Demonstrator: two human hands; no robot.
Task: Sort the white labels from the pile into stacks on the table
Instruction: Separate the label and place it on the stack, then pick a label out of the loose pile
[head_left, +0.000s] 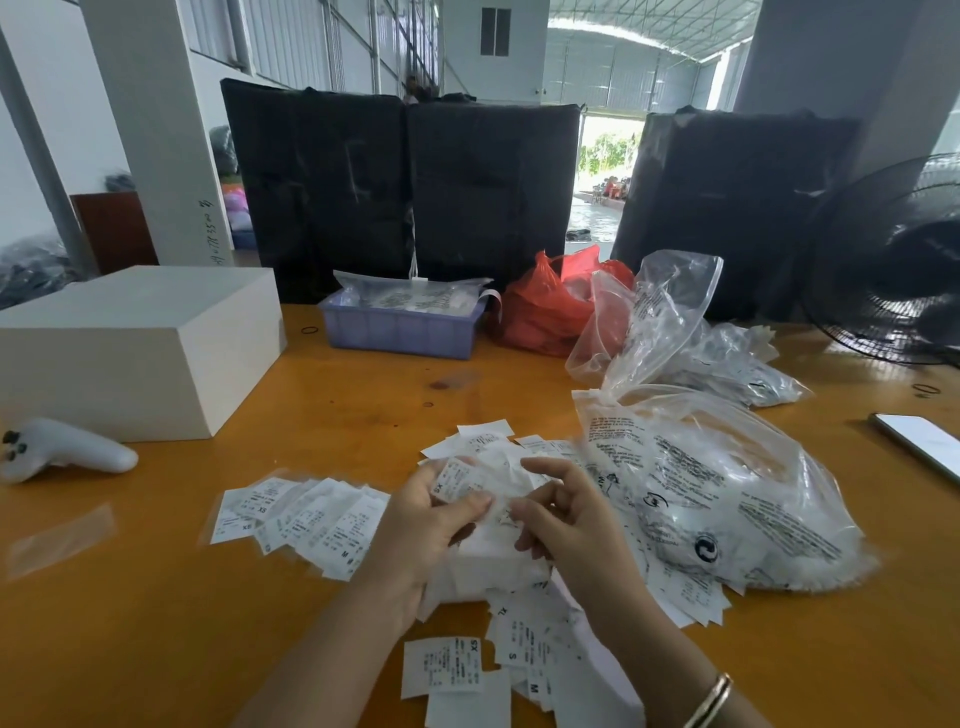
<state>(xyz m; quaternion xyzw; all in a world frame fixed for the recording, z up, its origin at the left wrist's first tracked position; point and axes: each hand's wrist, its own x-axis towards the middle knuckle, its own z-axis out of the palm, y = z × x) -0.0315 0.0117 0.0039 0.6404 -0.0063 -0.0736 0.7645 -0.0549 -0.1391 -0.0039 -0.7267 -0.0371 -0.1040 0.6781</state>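
Centrally, the left hand (434, 512) pinches a thin white printed paper label (457, 480); the right hand (558, 512), fingers curled, picks at the loose pile (498, 561). Light, slippery slips: take by an edge.

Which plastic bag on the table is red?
The red bag beside the purple tray; the other bags, like the printed one, are clear.

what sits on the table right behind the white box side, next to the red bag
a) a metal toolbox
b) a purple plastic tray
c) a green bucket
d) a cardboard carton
b: a purple plastic tray holding bagged items stands on the table between the white box and the red bag.
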